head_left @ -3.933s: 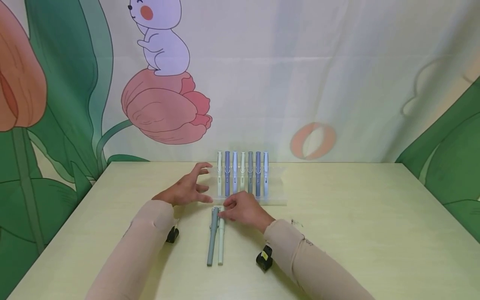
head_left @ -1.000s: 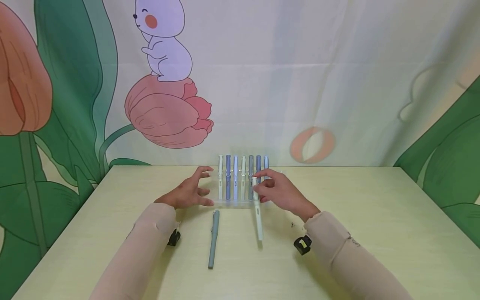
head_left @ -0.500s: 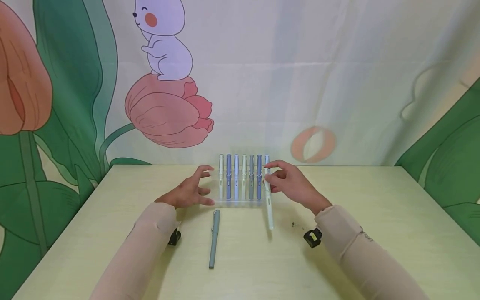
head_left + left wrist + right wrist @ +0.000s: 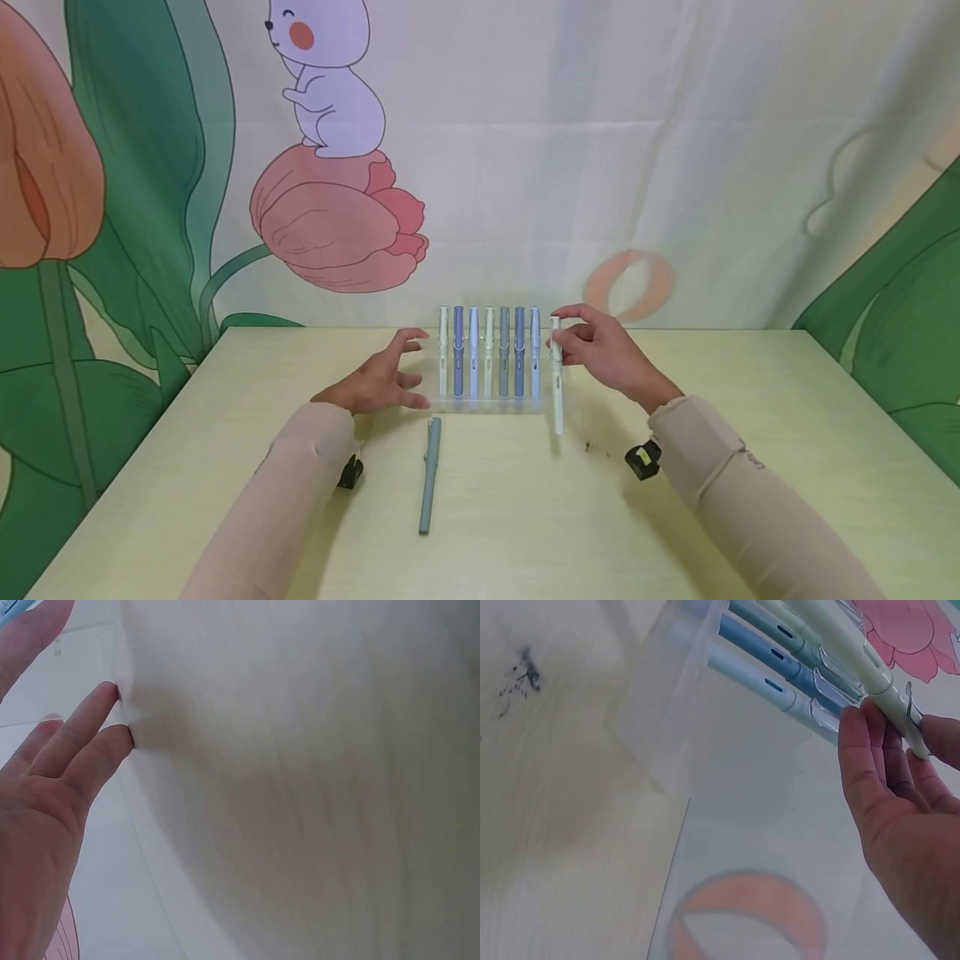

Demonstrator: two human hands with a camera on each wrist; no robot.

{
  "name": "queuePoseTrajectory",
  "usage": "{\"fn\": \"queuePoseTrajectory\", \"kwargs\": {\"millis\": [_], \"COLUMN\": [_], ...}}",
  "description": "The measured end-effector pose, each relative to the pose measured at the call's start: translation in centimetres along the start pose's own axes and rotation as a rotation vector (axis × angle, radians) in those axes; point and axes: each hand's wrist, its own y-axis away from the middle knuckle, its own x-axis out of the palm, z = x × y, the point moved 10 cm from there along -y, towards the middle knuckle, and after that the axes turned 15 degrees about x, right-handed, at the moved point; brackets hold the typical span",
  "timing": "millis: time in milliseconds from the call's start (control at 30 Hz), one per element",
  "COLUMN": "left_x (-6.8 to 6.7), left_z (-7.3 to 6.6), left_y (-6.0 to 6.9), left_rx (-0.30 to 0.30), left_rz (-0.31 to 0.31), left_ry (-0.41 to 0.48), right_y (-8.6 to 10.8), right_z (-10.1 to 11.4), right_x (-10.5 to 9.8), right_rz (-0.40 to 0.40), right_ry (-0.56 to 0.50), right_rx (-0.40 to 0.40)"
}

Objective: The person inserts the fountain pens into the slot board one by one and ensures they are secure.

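My right hand (image 4: 611,354) pinches a pale green pen (image 4: 557,404) near its cap end. The pen hangs nearly upright, tip down, in front of the right end of a clear pen stand (image 4: 487,407). In the right wrist view, thumb and fingers hold this pen (image 4: 847,645) by the clip. A row of several upright pens fills most of the stand, white, blue, grey and pale green, with a light blue pen (image 4: 535,354) rightmost. My left hand (image 4: 373,382) is spread at the stand's left end; the left wrist view shows its fingertips (image 4: 105,694) at the table.
A grey-green pen (image 4: 430,475) lies on the table in front of the stand. Behind the table (image 4: 750,467) hangs a curtain (image 4: 712,167) printed with flowers and a white animal. Small dark marks (image 4: 592,448) spot the tabletop to the right.
The pale green pen lay beside the grey-green one; my right hand has lifted it and carried it rightward along the stand, turning it closer to upright. My left hand stays in place.
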Motion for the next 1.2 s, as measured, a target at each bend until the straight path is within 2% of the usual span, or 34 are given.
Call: {"fn": "queuePoseTrajectory", "kwargs": {"millis": [833,1200], "left_x": [-0.2,-0.1], "left_z": [0.2,0.2], "left_y": [-0.2,-0.3], "left_rx": [0.003,0.015], "left_rz": [-0.005,-0.005], "left_ry": [-0.009,-0.016], "right_y": [-1.3,-2.4], "right_z": [0.7,0.5], "right_x": [-2.6,-2.8], "right_rz": [-0.099,-0.11], "right_ry": [0.045,0.046], "right_rx": [-0.042,-0.017]}}
